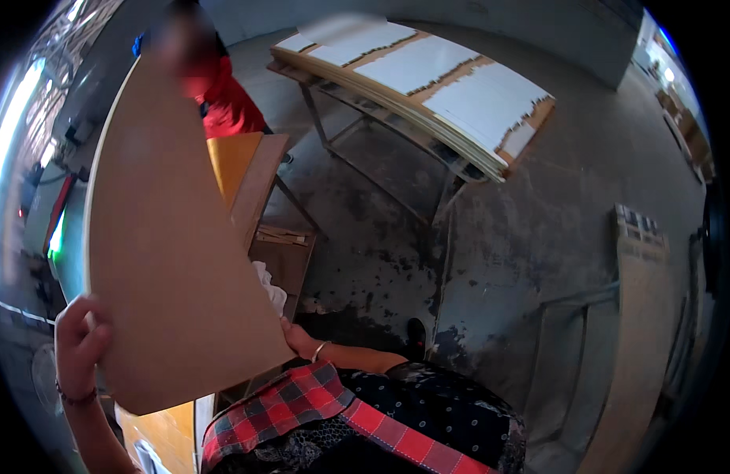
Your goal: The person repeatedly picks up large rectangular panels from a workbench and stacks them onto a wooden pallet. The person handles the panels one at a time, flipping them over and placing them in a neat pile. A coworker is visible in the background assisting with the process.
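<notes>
A large brown wooden board point(175, 253) stands tilted in front of me, reaching from near my body up to the far left. My left hand point(80, 340) is closed round its left edge, fingers curled over the rim. At the right edge, low down, my right hand point(300, 340) grips the same board; part of its fingers is hidden behind it. At the board's far end stands another person in red point(223, 99), whose hands I cannot make out. A crumpled white cloth point(270, 288) shows just past the board's right edge.
A metal-framed table point(333, 150) at the back carries stacked boards point(460, 79) with white sheets on top. Behind my board is a wooden bench point(258, 170). To the right, a long panel point(637, 332) stands beside a metal frame point(566, 355). The concrete floor point(507, 229) is stained.
</notes>
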A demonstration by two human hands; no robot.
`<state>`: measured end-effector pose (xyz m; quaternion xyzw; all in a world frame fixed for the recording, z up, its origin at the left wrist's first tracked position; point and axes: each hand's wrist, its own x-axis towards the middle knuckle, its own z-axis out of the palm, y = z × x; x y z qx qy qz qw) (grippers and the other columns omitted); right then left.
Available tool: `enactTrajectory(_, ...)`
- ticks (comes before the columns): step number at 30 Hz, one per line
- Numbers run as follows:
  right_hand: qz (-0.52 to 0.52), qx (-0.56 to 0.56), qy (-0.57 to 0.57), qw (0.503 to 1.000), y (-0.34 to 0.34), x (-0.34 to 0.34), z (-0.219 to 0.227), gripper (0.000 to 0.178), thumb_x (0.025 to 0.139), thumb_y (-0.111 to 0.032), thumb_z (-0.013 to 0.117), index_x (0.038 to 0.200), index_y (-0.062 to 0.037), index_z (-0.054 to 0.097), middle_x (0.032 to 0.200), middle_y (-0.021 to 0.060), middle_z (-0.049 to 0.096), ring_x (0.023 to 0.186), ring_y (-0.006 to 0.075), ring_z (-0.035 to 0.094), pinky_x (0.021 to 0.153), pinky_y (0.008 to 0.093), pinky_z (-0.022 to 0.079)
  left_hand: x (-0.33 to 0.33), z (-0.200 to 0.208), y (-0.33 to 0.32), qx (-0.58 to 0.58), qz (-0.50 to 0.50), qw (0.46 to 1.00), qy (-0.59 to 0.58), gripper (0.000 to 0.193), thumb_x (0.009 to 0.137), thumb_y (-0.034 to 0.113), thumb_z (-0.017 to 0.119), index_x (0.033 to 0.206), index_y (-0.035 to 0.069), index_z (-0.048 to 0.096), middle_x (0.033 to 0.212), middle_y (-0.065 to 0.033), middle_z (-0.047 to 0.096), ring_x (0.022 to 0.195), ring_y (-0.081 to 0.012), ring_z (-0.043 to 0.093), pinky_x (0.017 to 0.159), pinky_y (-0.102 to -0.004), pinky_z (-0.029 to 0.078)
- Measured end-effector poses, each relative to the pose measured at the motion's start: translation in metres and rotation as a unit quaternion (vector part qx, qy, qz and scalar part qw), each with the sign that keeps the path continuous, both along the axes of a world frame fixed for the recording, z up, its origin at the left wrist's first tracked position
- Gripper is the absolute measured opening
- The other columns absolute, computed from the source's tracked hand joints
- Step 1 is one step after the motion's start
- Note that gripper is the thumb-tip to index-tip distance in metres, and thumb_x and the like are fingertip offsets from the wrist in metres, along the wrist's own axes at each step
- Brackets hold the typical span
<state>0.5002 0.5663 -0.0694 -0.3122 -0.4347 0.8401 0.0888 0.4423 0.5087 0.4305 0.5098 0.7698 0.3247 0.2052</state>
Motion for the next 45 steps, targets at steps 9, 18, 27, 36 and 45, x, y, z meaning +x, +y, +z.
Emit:
enactTrajectory(9, -0.049, -0.362, 0.362, 0.858, -0.007, 0.038, -0.047, 0.061, 0.091, -0.052, 0.033, 0.121, -0.0017, 0.048, 0.109, 0.0112, 0.059, 0.103, 0.0243, 0.055, 0.089, 0.0361, 0.042, 0.189, -0.157, 0.312, -0.253, -0.358, 0.892, 0.108, 0.035, 0.089, 0.03, 0.048, 0.083, -0.003, 0.057, 0.06, -0.0062, 0.061, 0.046, -0.0125, 0.058, 0.046, -0.0262, 0.046)
enactTrajectory(18, -0.398, -0.244, 0.249, 0.849, 0.15, 0.248, -0.021, 0.066, 0.087, -0.056, 0.042, 0.131, -0.0076, 0.039, 0.126, 0.0053, 0.049, 0.118, 0.0201, 0.044, 0.099, 0.0369, 0.034, 0.259, -0.45, 0.482, -0.423, -0.523, 0.683, 0.284, 0.025, 0.073, 0.024, 0.06, 0.066, 0.0, 0.06, 0.069, -0.011, 0.062, 0.062, -0.0248, 0.06, 0.056, -0.0381, 0.046)
enactTrajectory(27, -0.405, -0.216, 0.079, 0.885, 0.18, 0.246, -0.049, 0.046, 0.084, -0.03, 0.063, 0.12, -0.0045, 0.048, 0.116, 0.001, 0.053, 0.105, 0.0173, 0.049, 0.092, 0.0326, 0.038, 0.089, -0.458, 0.31, -0.058, -0.049, 0.976, 0.204, 0.057, 0.074, 0.024, 0.064, 0.124, 0.006, 0.043, 0.125, -0.0208, 0.044, 0.111, -0.0339, 0.046, 0.09, -0.0448, 0.039)
enactTrajectory(36, -0.329, -0.243, 0.082, 0.909, 0.214, 0.265, 0.004, 0.038, 0.09, -0.025, 0.053, 0.123, -0.0078, 0.046, 0.121, 0.0029, 0.051, 0.111, 0.018, 0.048, 0.096, 0.0343, 0.038, 0.008, -0.514, 0.099, -0.088, 0.485, 0.843, -0.215, 0.061, 0.085, 0.05, 0.054, 0.097, -0.01, 0.058, 0.088, -0.0188, 0.061, 0.084, -0.024, 0.057, 0.075, -0.0336, 0.044)
enactTrajectory(45, -0.254, -0.173, 0.135, 0.942, 0.301, 0.276, 0.109, 0.036, 0.092, -0.022, 0.051, 0.124, -0.0064, 0.047, 0.124, 0.0002, 0.05, 0.113, 0.0131, 0.045, 0.096, 0.0288, 0.034, 0.002, -0.417, 0.182, -0.007, 0.461, 0.847, -0.266, 0.061, 0.087, 0.047, 0.052, 0.101, -0.012, 0.057, 0.091, -0.0147, 0.063, 0.076, -0.0203, 0.058, 0.07, -0.0341, 0.048)
